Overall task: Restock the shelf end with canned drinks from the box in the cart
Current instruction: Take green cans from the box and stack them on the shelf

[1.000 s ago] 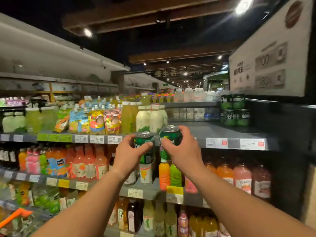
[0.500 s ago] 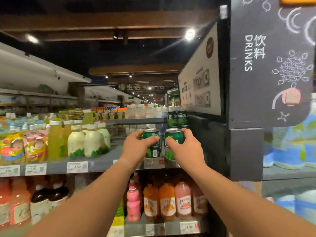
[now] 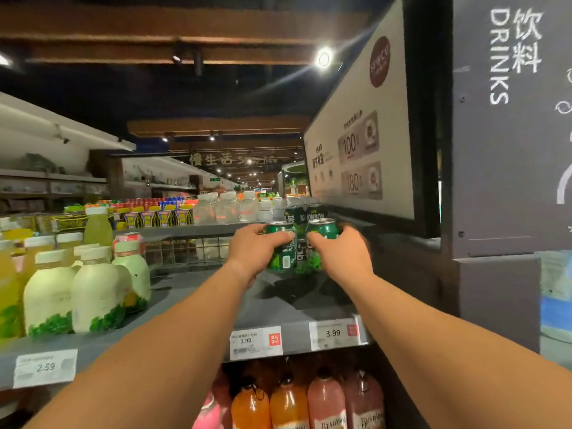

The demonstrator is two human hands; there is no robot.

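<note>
Both hands are out in front of me over the grey shelf (image 3: pixel 198 308). Left hand (image 3: pixel 253 250) is curled round a green can (image 3: pixel 281 246), and right hand (image 3: pixel 340 255) is curled round a second can (image 3: pixel 322 232). The two cans sit side by side, nearly touching, held upright above the bare patch of shelf under my wrists.

Beyond my fingers stands a short stack of dark green cans (image 3: pixel 305 215), already on the shelf end, just behind the pair I hold. Off to my left are pale bottles (image 3: pixel 93 292) with leafy labels; below my forearms, on the next level down, are orange and pink bottles (image 3: pixel 325 400). To my right rises the dark end panel (image 3: pixel 507 150).

I judge this to be the placing step: cans carried, not yet set down. Next I should lower both onto the bare shelf in front of the stack, bases flat, labels forward, then let go. The box and cart are out of sight.

Writing I can read: "BONBON" on the stacked cans, "DRINKS" with 饮料 chalked on the panel, "100" and "180" on the white sign (image 3: pixel 359 134) above my right hand, price tags (image 3: pixel 255 342) "3.99" twice and "2.59" along the shelf edge, and "BUNDABERG", partly cut off, on the bottles below.
</note>
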